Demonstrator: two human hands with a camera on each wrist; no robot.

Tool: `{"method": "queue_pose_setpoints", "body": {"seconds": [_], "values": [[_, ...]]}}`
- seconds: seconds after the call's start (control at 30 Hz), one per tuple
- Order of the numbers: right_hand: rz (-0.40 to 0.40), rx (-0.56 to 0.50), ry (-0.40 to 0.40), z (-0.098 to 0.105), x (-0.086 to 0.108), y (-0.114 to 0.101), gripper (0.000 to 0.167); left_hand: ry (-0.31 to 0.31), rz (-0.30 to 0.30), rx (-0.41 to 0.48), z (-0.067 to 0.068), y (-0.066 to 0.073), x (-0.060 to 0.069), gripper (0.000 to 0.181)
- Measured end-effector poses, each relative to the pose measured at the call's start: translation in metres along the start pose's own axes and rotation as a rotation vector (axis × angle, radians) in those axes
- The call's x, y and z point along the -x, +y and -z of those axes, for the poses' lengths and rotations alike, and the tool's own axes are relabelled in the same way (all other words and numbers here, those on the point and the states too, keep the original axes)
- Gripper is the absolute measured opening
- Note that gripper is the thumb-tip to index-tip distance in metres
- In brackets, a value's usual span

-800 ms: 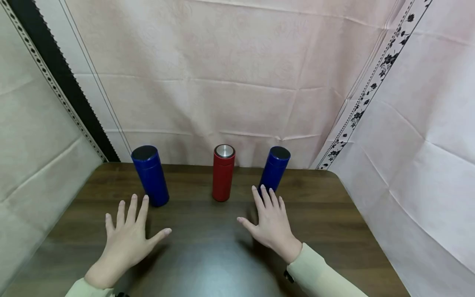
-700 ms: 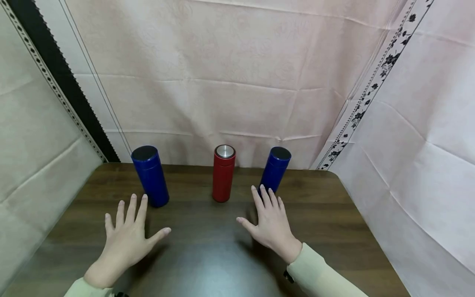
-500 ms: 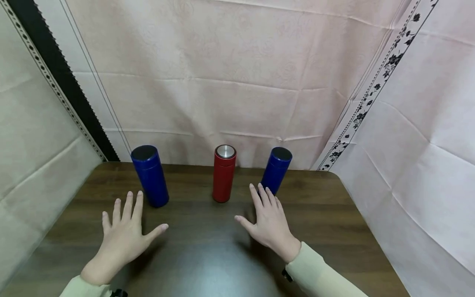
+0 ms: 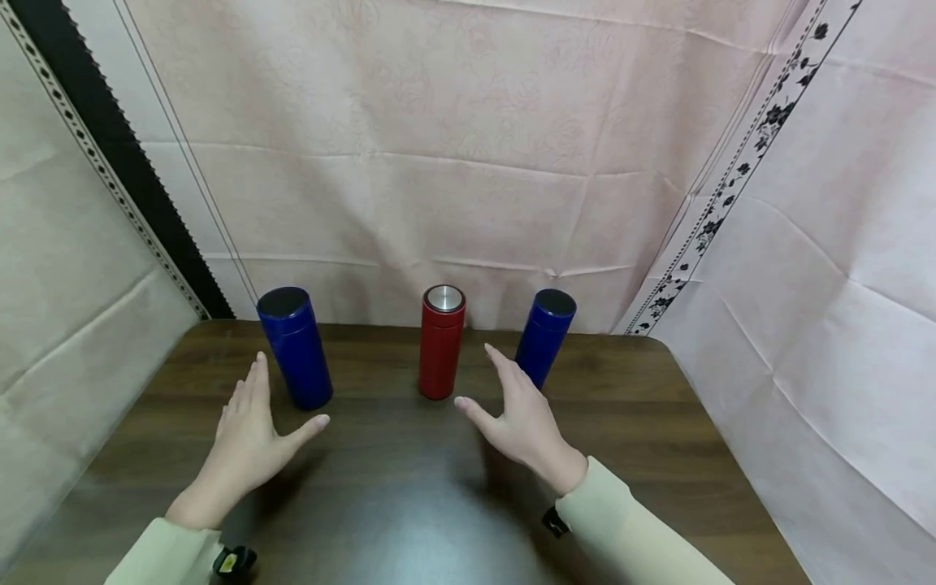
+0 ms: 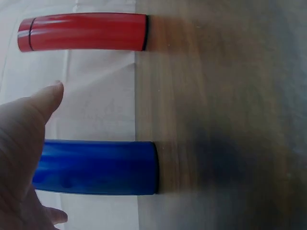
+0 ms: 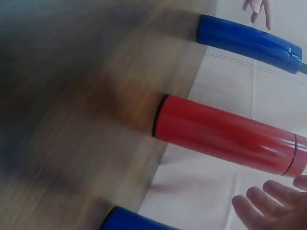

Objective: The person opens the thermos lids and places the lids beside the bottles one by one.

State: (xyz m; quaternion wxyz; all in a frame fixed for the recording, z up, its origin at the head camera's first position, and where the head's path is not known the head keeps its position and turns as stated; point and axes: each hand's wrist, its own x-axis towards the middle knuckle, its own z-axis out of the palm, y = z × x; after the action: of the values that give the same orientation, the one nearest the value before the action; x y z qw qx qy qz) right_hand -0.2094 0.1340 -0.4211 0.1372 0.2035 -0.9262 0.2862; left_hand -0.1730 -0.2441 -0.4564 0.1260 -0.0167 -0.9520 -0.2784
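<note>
Three thermos flasks stand upright near the table's far edge. The left blue flask (image 4: 298, 349) has a black top, and the red flask (image 4: 440, 349) in the middle has a silver one. The right blue flask (image 4: 543, 337) is partly covered by my right hand (image 4: 522, 418). That hand is held over the table with thumb and fingers spread apart, between the red and right blue flasks. My left hand (image 4: 244, 443) is in front of the left blue flask, thumb stretched out to the right. Neither hand holds anything; in the left wrist view, the thumb (image 5: 45, 98) overlaps the blue flask (image 5: 100, 167).
The brown wooden table (image 4: 395, 504) has rounded far corners. Pale cloth (image 4: 453, 162) hangs behind it and along both sides. A black watch-like band (image 4: 234, 561) is on the left wrist, and a dark device (image 4: 556, 522) on the right.
Both hands have turned from palm-down towards thumb-up and moved slightly forward. The right hand has also shifted left, uncovering more of the right blue flask. The flasks have stayed in place.
</note>
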Motion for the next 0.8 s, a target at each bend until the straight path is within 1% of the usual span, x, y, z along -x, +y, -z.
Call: {"method": "queue_pose_setpoints", "body": {"seconds": [0.1, 0.2, 0.3, 0.37, 0.47, 0.63, 0.7, 0.8], "values": [[0.004, -0.080, 0.010, 0.000, -0.005, -0.005, 0.081, 0.015, 0.037, 0.099, 0.001, -0.001, -0.007, 0.125], [-0.002, -0.151, 0.024, -0.001, -0.009, -0.010, 0.079, 0.024, 0.090, 0.185, 0.001, -0.001, -0.015, 0.126], [-0.015, -0.205, 0.035, -0.003, -0.012, -0.013, 0.077, 0.025, 0.145, 0.245, 0.000, -0.001, -0.021, 0.127], [-0.018, -0.240, 0.033, -0.005, -0.014, -0.017, 0.074, 0.032, 0.167, 0.270, -0.002, -0.001, -0.025, 0.127], [0.015, -0.311, 0.042, -0.008, -0.019, -0.024, 0.071, 0.044, 0.171, 0.301, -0.005, -0.003, -0.030, 0.128], [0.109, -0.432, 0.044, -0.019, -0.033, -0.046, 0.070, 0.047, 0.144, 0.340, -0.010, -0.005, -0.037, 0.125], [0.122, -0.457, 0.031, -0.023, -0.041, -0.057, 0.069, 0.047, 0.135, 0.349, -0.011, -0.004, -0.039, 0.123], [0.118, -0.480, 0.015, -0.030, -0.053, -0.071, 0.066, 0.057, 0.107, 0.370, -0.011, -0.004, -0.042, 0.118]]}}
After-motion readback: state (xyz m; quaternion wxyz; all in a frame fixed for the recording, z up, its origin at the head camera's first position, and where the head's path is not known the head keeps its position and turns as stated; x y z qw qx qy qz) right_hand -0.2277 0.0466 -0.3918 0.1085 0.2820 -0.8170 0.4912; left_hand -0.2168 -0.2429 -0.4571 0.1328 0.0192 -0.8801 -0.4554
